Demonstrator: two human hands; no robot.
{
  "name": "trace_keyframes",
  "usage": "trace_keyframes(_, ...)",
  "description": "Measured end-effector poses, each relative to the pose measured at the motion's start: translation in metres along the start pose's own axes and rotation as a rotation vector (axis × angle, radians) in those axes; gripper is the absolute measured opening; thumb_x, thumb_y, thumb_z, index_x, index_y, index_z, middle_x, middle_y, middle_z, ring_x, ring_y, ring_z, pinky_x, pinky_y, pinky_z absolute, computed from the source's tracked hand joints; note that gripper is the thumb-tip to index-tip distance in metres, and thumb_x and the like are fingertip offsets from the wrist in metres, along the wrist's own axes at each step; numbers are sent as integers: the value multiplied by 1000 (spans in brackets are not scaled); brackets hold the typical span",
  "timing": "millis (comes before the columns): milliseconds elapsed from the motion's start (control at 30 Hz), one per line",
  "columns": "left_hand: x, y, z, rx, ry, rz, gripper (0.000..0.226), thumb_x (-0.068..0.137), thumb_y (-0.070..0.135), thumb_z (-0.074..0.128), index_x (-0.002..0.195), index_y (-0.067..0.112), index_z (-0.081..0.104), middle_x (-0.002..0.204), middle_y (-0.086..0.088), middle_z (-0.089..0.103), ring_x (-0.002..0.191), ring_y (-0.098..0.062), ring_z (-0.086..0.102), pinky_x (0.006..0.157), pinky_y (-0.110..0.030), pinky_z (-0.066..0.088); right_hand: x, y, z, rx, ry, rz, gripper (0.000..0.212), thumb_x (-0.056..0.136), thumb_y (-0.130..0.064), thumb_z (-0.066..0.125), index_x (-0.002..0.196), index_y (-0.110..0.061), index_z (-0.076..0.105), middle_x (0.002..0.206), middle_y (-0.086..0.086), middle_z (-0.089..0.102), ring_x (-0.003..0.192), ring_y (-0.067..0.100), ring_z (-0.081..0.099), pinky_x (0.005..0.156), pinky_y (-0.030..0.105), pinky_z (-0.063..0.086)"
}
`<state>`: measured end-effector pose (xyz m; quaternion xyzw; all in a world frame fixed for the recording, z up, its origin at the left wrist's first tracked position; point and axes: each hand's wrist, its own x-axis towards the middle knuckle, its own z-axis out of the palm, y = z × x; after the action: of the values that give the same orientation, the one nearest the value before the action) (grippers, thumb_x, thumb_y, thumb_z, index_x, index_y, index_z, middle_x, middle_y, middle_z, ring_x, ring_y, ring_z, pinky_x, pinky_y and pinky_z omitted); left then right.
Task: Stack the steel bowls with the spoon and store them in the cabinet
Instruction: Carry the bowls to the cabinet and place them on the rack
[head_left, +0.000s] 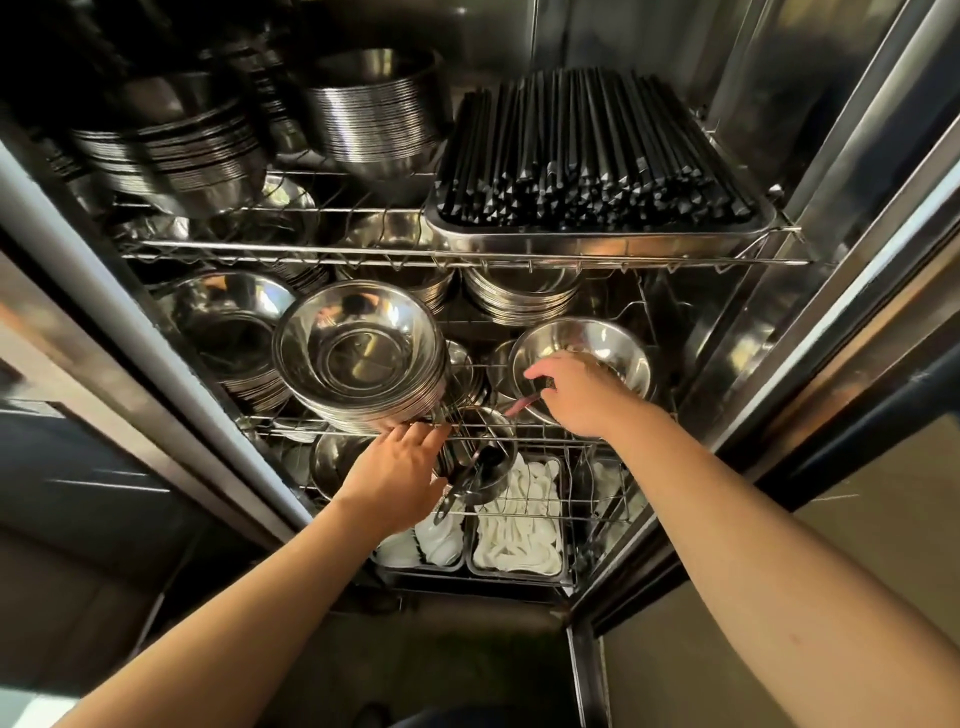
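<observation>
- The cabinet (831, 218) stands open, its steel walls framing three wire shelves stacked with shiny ware.
- On the top shelf (363, 254) a steel tray (597, 240) carries a dense load of black chopsticks (587, 150); to its left stand tall stacks of steel bowls (374, 119), rims ridged one above another.
- On the middle shelf (332, 423) a stack of steel bowls (358, 358) sits at the front, tilted toward the camera — more stacks stand behind it and to its left.
- The bottom shelf holds two trays of white pieces (519, 519), too indistinct to name, just beside a small steel pot (485, 467) with a dark utensil (467, 480) resting in it.
- At the right of the middle shelf lies a single steel bowl (587, 358), well apart from the front stack.
- The right hand (576, 392) is laid over that bowl's near rim, fingers (540, 371) curled down on the edge; a thin reddish handle (522, 404) pokes out from under the palm — whether it is the spoon I cannot tell.
- The left hand (402, 467) reaches up to the base of the front stack, fingers (415, 434) spread and touching the wire edge of the shelf and the lowest rims.
</observation>
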<state>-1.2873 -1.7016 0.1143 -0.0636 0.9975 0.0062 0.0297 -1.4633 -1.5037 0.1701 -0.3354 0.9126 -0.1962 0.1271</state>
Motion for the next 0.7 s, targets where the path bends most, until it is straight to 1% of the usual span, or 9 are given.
trace_keyframes(67, -3, 2, 3, 15, 21, -2, 75, 94, 51, 50, 156, 22, 21, 151, -4, 43, 141, -28, 38, 117, -40, 30, 2, -2, 2, -79, -38, -34, 36, 101, -17, 56, 135, -25, 61, 142, 7, 52, 127, 27, 49, 102, 44, 45)
trace_keyframes(133, -5, 4, 5, 18, 29, -4, 75, 94, 50, 51, 156, 20, 21, 151, -4, 42, 142, -28, 36, 119, -40, 28, 3, -3, 2, -138, -52, -64, 27, 102, -20, 55, 126, -26, 67, 130, 7, 57, 128, 28, 45, 103, 47, 41)
trace_keyframes(200, -6, 5, 6, 14, 31, -8, 77, 93, 49, 52, 156, 20, 20, 153, -5, 40, 144, -29, 33, 120, -41, 26, 3, -3, 2, -173, -54, -78, 22, 102, -20, 55, 116, -25, 71, 119, 4, 60, 123, 26, 46, 100, 46, 42)
trace_keyframes(333, -8, 3, 9, 15, 2, -6, 82, 93, 49, 53, 158, 19, 13, 158, -6, 32, 148, -29, 24, 123, -42, 21, 4, -3, 2, -222, -46, -93, 17, 100, -19, 57, 107, -24, 71, 104, 1, 58, 108, 20, 46, 88, 40, 44)
trace_keyframes(433, -9, -1, 10, -11, -17, -1, 83, 93, 48, 54, 158, 21, 10, 161, -7, 29, 149, -29, 23, 122, -44, 22, 0, -11, 3, -261, 4, -97, 14, 100, -17, 55, 95, -23, 66, 95, 2, 61, 96, 22, 55, 77, 39, 47)
trace_keyframes(467, -8, -1, 10, -16, -21, -1, 83, 93, 47, 54, 158, 22, 10, 160, -7, 30, 149, -29, 24, 122, -44, 23, -1, -12, 2, -272, 23, -103, 14, 100, -16, 54, 93, -23, 64, 94, 3, 62, 93, 23, 57, 75, 39, 49)
trace_keyframes(533, -7, -2, 10, -23, -24, 10, 84, 93, 46, 56, 159, 22, 10, 160, -8, 31, 148, -30, 25, 122, -43, 23, -8, -17, 3, -281, 68, -117, 18, 98, -8, 50, 99, -21, 62, 95, 4, 63, 91, 25, 59, 76, 41, 53)
trace_keyframes(600, -8, -6, 8, -12, -36, 26, 85, 92, 46, 57, 159, 22, 8, 161, -7, 29, 148, -31, 25, 122, -46, 23, -17, -22, 5, -263, 141, -140, 22, 94, -1, 49, 102, -18, 61, 96, 5, 64, 90, 25, 58, 80, 45, 54)
trace_keyframes(700, -10, -10, 6, 42, -59, 48, 86, 93, 49, 54, 159, 23, 5, 163, -6, 25, 149, -32, 23, 121, -52, 21, -36, -30, 7, -215, 265, -185, 13, 98, -4, 55, 95, -15, 61, 91, 3, 63, 91, 24, 58, 90, 50, 52)
